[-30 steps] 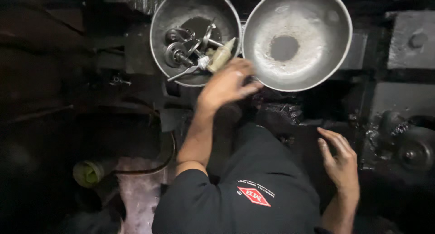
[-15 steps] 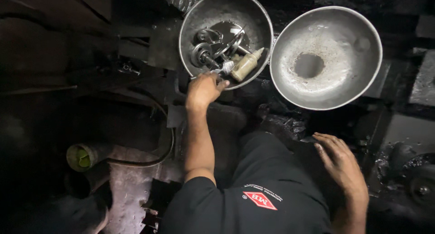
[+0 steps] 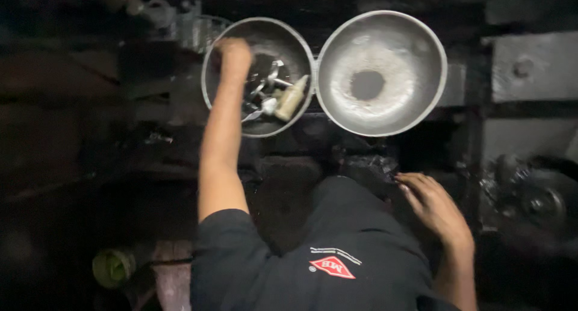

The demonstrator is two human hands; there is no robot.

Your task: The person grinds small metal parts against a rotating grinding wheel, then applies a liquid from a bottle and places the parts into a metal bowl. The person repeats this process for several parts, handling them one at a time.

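Head view, left hand (image 3: 233,53): reached far forward over the left metal bowl (image 3: 217,49), at its far left side; fingers curled into a loose fist, blurred — whether anything sat inside the fist could not be told.
Head view, left forearm (image 3: 218,145): bare, stretched straight from the dark sleeve up to the bowl.
Head view, left metal bowl: round, grey, shallow; rim touching or just beside the rim of the right bowl.
Head view, bowl contents: a heap of shiny metal parts (image 3: 260,97) near the middle, just right of the fist; a small pale bottle (image 3: 291,98) lying tilted among them, towards the bowl's right side.
Head view, right metal bowl (image 3: 421,52): larger, holding only a dark round patch (image 3: 367,84) at its centre, ringed by a pale, scuffed surface.
Head view, right hand (image 3: 435,208): low at the right, well apart from both bowls; fingers spread and relaxed, holding nothing, fingertips near a dark, lumpy object (image 3: 370,166) below the right bowl.
Head view, clothing: dark shirt (image 3: 313,257) with a red and white diamond-shaped badge (image 3: 332,266) on the chest.
Head view, surroundings: very dark, greasy workbench (image 3: 84,136); a grey metal plate (image 3: 533,67) with a round boss at far right; a round machine part (image 3: 542,199) below it; a yellowish-green round object (image 3: 113,266) at lower left — kind not clear.
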